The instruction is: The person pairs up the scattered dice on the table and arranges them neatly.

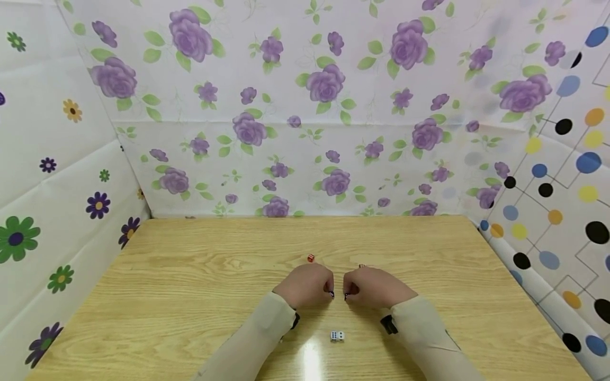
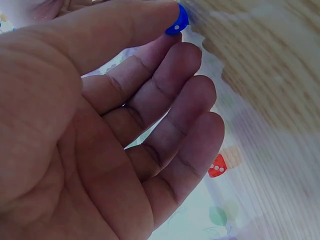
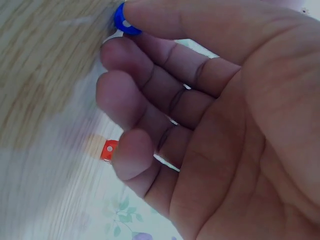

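Note:
Between thumb and index finger, my left hand [image 1: 308,286] pinches a blue die [image 2: 178,21], of which only an edge with a white pip shows. My right hand [image 1: 376,288] pinches another blue die [image 3: 123,20] the same way, largely covered by its fingertips. Both hands face each other a small gap apart, low over the wooden table [image 1: 214,275]. Just beyond the left hand sits a red die [image 1: 311,258]. A second red die [image 3: 108,150] lies past the right hand, mostly hidden behind it in the head view. Nearer the body, two white dice [image 1: 337,336] stand side by side, touching.
Behind the table hangs a white cloth with purple roses [image 1: 248,128]. A cloth with coloured flowers [image 1: 97,205] bounds the left side, and one with coloured dots [image 1: 548,259] the right. Dark straps [image 1: 388,324] circle the wrists below the sleeves.

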Motion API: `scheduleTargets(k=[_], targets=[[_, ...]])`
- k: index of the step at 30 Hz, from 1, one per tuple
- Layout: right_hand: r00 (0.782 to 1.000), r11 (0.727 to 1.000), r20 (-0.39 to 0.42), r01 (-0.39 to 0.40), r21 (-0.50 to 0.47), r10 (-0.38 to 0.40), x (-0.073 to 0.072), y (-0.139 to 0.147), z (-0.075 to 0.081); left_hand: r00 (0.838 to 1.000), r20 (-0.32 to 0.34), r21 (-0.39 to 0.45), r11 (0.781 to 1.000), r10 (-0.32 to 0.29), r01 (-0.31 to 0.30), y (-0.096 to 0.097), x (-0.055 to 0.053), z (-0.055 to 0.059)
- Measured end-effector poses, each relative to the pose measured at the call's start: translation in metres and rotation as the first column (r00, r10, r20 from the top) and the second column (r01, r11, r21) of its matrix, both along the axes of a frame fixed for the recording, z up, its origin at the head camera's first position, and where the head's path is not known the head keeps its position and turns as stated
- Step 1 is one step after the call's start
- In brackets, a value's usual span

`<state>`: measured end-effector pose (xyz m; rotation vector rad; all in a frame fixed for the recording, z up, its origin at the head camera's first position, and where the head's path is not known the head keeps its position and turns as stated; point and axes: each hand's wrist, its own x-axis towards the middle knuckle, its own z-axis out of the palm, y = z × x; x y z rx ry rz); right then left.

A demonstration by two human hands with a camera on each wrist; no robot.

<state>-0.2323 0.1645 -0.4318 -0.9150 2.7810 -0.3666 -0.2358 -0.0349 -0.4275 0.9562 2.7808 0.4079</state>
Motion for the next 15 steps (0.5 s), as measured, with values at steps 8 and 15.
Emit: scheduleTargets(k=[8, 15], targets=[[1.000, 1.000, 0.000, 0.020, 0.000, -0.020, 0.0010, 0.0000, 0.0009, 1.000, 0.004, 0.019, 1.000, 0.011, -0.011, -0.0033, 0.0005, 0.0006], [0.999, 0.999, 0.005, 0.038, -0.010, -0.038, 0.0040, 0.0008, 0.0034, 1.000, 0.013, 0.021, 1.000, 0.021, -0.021, -0.0024, 0.0010, 0.0011]])
